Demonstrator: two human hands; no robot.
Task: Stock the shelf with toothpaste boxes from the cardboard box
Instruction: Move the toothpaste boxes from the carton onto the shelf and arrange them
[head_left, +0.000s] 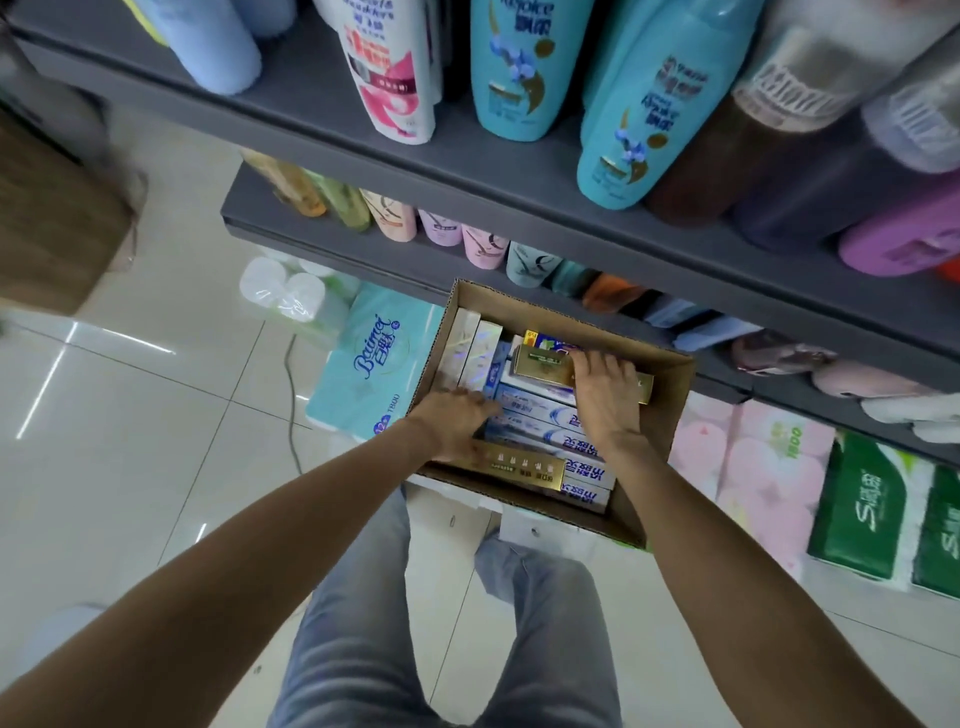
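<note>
Floor (156, 395): pale glossy tiles, shop aisle. Grey shelf (519, 171) ran across the top of your view, two tiers visible, stocked with bottles; two teal bottles (511, 67) read "Rejoice". Lower tier held a row of smaller pastel bottles (441, 228).

Floor level by the shelving: a light-blue tissue pack (374, 358) marked "Bctirrei"-style script (not fully legible) left of the cardboard box (670, 415); pink roll packs (753, 467) and green packs (878, 509) to its right, print too blurred to read surely.

The cardboard box sat open below the shelf in front of your legs, filled with toothpaste boxes (540, 415), blue-white with Chinese print, plus gold ones.

Your left hand (457, 421) lay inside the box with its fingers over the gold box (519, 467) at the near edge; whether it gripped, I cannot tell. Your right hand (602, 389) curled over a second gold box (545, 364) at the far side, gripping it.
</note>
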